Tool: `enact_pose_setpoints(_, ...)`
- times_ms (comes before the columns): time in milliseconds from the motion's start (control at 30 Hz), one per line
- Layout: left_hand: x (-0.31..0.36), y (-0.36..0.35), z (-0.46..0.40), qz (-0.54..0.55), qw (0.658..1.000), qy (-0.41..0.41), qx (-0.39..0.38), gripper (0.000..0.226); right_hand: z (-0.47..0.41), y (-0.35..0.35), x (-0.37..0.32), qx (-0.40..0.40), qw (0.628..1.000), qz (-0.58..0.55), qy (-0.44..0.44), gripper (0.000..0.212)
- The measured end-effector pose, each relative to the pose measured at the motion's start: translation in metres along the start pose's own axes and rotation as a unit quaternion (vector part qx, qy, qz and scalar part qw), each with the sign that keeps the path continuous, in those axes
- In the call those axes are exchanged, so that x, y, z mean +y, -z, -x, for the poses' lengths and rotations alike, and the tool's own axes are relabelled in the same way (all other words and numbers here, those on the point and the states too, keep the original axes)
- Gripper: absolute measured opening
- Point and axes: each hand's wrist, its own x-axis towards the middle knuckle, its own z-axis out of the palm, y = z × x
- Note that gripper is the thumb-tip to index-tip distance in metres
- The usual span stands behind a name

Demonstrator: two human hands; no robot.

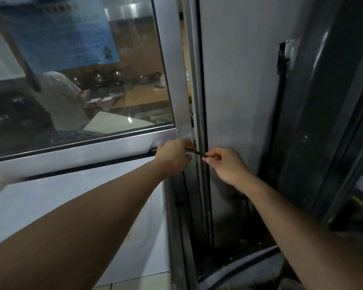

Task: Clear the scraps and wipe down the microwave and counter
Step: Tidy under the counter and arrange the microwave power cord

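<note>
Left hand (pixel 175 156): reaches forward to the lower right corner of the window frame (pixel 172 84). Fingers curled, pinching one end of a thin black cord (pixel 195 152); the fingertips lie behind the knuckles and cannot be made out singly. The hand is close against the grey frame, just beside a short dark handle (pixel 152 152) set in the frame's bottom rail.

Right hand (pixel 225 164): raised just right of the left hand, in front of the grey wall panel (pixel 235 80). Fingers (pixel 213 156) bent inward, thumb and forefinger nipping the other end of the same cord. The rest of the fingers are folded loosely under.

Cord: short visible run, nearly level, sagging slightly to the right, stretched between the two hands and crossing the vertical channel between frame and panel. Whether it continues past either hand cannot be told.

White appliance top (pixel 71 201): flat, pale, below the left forearm, against the window's lower rail; it may be the microwave, but its front is out of view.

Window glass (pixel 82 91): a blue paper notice (pixel 59 32) is stuck in its upper part, and a room with wooden surfaces shows in it.

Dark door edge (pixel 323 122): far right, upright, glossy.
</note>
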Motion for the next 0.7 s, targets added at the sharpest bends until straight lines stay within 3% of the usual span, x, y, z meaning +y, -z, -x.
enact_pose_setpoints(100, -0.004, 0.008, 0.002, 0.012, 1.000, -0.007, 0.026, 0.013, 0.008, 0.003, -0.016, -0.015, 1.000, 0.005, 0.009, 0.013)
enact_pose_setpoints(333, -0.030, 0.031, 0.006, 0.131, 0.989, -0.007, 0.067, 0.007, 0.034, -0.001, -0.017, -0.028, 0.999, 0.001, -0.022, 0.023)
enact_pose_setpoints(467, -0.040, 0.044, 0.008, 0.190, 0.978, -0.006, 0.083, 0.009, 0.051, -0.006, 0.007, -0.022, 0.995, 0.051, -0.083, 0.010)
enact_pose_setpoints(567, -0.044, 0.049, 0.012, 0.191, 0.977, -0.004, 0.092, 0.012, 0.062, -0.001, 0.013, 0.015, 0.994, 0.049, -0.099, 0.020)
enact_pose_setpoints(700, -0.035, 0.056, 0.024, 0.133, 0.986, -0.045, 0.090, 0.009, 0.068, 0.015, -0.011, 0.095, 0.992, 0.062, -0.059, 0.017)
